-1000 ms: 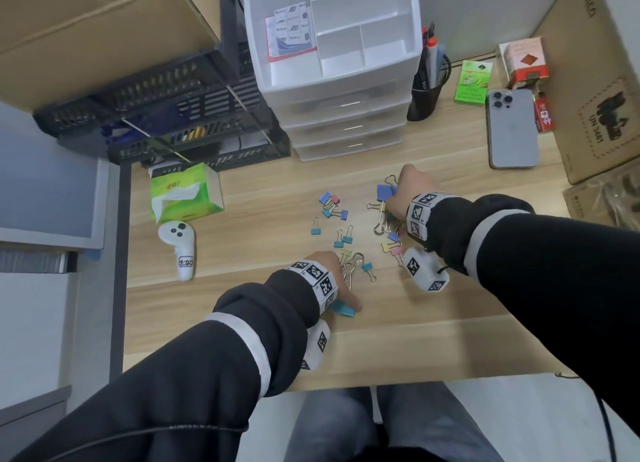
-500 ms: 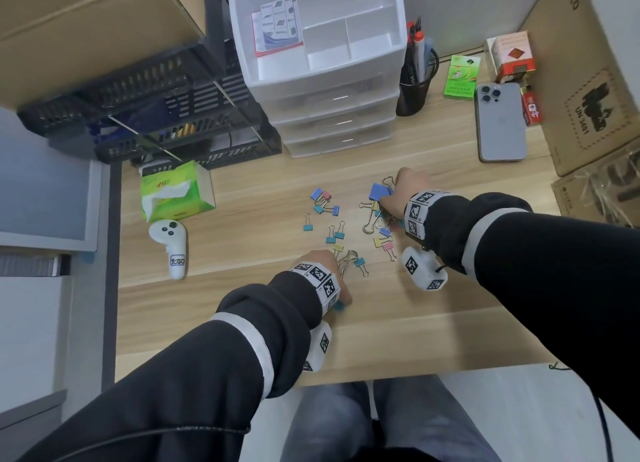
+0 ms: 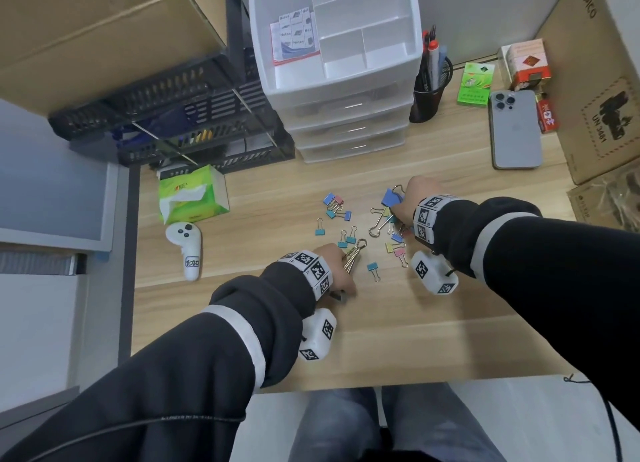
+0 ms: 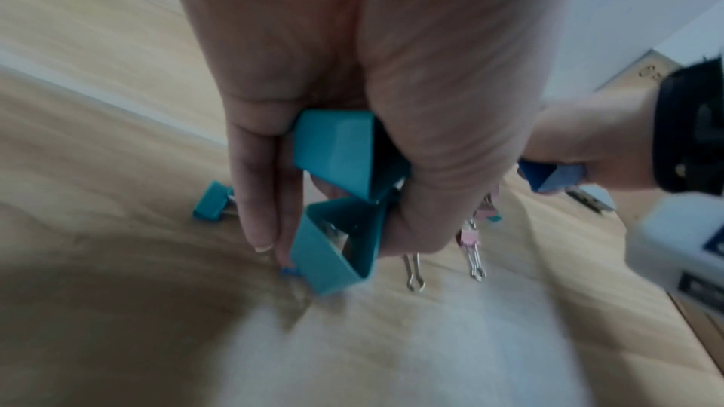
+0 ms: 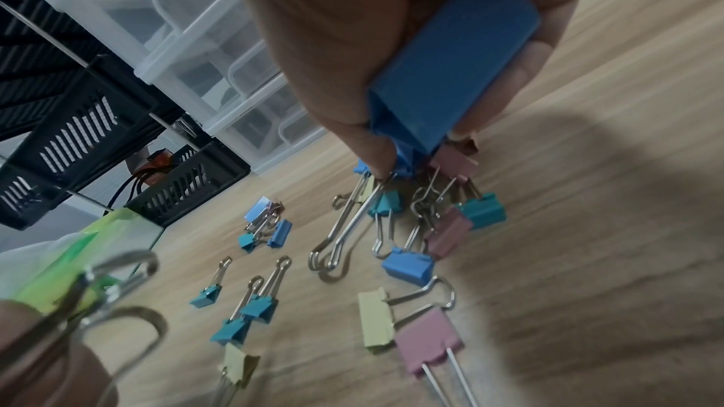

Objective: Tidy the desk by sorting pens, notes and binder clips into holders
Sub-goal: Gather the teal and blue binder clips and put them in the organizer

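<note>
Small coloured binder clips [image 3: 341, 219] lie scattered on the wooden desk [image 3: 415, 316]. My left hand [image 3: 341, 271] grips two large teal binder clips [image 4: 344, 166] low over the desk, their wire handles [image 3: 355, 255] sticking out forward. My right hand [image 3: 412, 201] holds a large blue binder clip [image 3: 391, 196] [image 5: 450, 73] just above a heap of small clips [image 5: 438, 222]. The white drawer organizer [image 3: 346, 66] with open top compartments holds notes [image 3: 294, 35]. A black pen cup [image 3: 427, 94] with pens stands beside it.
A green tissue pack [image 3: 190, 194] and a white controller [image 3: 188, 250] lie at the left. Black mesh trays [image 3: 156, 122] stand behind them. A phone [image 3: 514, 129], small boxes [image 3: 526, 63] and a cardboard box [image 3: 602, 80] line the right side.
My left hand has drawn the teal clips up into its palm, so their handles now stick out forward. The right hand keeps the blue clip at the same spot. The head view tilted.
</note>
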A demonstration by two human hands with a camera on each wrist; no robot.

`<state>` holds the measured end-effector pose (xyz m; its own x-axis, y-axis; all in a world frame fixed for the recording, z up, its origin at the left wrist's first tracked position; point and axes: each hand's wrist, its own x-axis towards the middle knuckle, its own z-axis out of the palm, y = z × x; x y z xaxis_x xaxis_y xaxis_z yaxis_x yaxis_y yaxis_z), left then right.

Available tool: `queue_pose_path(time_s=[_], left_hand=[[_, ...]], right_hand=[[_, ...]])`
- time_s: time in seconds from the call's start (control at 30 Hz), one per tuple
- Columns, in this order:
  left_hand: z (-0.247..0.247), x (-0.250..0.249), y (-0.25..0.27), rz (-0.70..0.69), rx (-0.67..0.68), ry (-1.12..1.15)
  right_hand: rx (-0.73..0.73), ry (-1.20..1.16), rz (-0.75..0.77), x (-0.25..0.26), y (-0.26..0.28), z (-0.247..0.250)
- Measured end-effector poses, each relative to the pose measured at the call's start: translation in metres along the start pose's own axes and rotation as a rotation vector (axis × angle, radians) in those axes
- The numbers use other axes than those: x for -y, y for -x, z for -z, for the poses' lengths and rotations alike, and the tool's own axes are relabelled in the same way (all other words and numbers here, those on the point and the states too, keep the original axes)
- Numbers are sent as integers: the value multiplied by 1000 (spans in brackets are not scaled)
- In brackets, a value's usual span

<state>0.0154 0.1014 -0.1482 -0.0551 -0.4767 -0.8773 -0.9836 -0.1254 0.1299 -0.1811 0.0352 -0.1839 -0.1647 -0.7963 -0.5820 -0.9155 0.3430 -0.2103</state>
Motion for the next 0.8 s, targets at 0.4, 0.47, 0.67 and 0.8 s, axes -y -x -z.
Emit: queue_pose_path(time_s=[0.4,0.47,0.67,0.8], left_hand=[[24,8,2,-27,-32,269],[25,10,1,-26,-45,289],[37,12,1,-25,-111,340],[52,14,2,-55,-152,327]], right_hand=[[4,46,61,2,-4,1],[-6,59,69,2,-2,2],[-5,44,75,3,3,8],[69,-123,62,6,6,22]])
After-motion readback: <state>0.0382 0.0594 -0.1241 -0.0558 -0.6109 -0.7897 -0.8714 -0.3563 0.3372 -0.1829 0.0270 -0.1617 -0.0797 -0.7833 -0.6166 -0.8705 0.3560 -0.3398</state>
